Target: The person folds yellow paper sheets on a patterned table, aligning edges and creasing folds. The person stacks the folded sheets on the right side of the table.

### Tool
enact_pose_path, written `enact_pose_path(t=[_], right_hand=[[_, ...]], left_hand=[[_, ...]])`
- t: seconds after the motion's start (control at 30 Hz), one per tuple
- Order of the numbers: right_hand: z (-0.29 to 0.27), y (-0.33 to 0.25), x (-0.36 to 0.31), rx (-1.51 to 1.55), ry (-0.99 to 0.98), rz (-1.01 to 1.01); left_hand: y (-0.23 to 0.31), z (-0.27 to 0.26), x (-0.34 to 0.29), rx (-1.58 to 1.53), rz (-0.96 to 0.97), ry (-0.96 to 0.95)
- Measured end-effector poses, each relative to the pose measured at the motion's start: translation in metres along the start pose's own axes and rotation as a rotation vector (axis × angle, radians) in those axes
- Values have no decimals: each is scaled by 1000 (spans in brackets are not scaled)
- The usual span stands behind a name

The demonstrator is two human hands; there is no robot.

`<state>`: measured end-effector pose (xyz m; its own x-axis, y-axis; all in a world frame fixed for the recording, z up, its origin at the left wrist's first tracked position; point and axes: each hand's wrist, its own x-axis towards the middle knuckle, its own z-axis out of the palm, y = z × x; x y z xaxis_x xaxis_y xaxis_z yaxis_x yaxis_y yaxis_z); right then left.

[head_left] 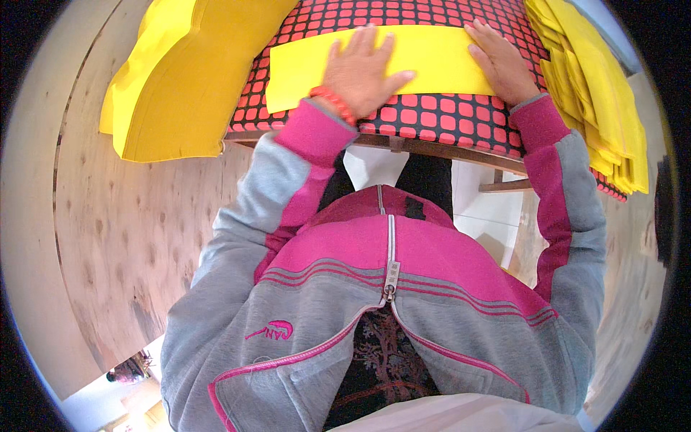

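A flat strip of yellow fabric (432, 61) lies crosswise on a table covered with red-and-black checked cloth (425, 115). My left hand (362, 72), with a red beaded bracelet (333, 103) at the wrist, rests on the left part of the strip, palm down and fingers spread. Over the strip's right end lies my right hand (504, 63), its fingers stretched out along the edge. Neither hand grips anything; both appear to press the fabric flat.
Larger yellow fabric pieces (180, 93) hang over the table's left edge. A stack of yellow strips (597, 93) drapes over the right edge. Wooden boards (144, 209) stand to the left. The table's wooden frame (446, 150) runs just in front of my body.
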<state>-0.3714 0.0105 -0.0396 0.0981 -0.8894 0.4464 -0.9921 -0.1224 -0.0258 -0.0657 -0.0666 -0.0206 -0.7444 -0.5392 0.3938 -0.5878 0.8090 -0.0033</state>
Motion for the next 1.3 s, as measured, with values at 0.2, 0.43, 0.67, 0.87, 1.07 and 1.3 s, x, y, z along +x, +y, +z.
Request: enact_pose_path(t=[0.2,0.43,0.67,0.87,1.07,1.3], right_hand=[[-2,-1,-1,38,29,-29],[-26,-19,9,-82,-98,48],[-23,-150,53,79,101,-151],[4,-169,53,118,20,-133],[-6,-71,12,-157,-7,-116],[-34,-18,9,-22,-45,137]], left_hand=[[-68,-30,-57,96,-209,-66],[-78,-37,-71,42,-289,-119],[-74,-39,-70,30,-317,-133],[-73,-42,-69,34,-297,-132],[-74,-39,-72,28,-301,-132],[-64,-54,-73,-91,-251,94]])
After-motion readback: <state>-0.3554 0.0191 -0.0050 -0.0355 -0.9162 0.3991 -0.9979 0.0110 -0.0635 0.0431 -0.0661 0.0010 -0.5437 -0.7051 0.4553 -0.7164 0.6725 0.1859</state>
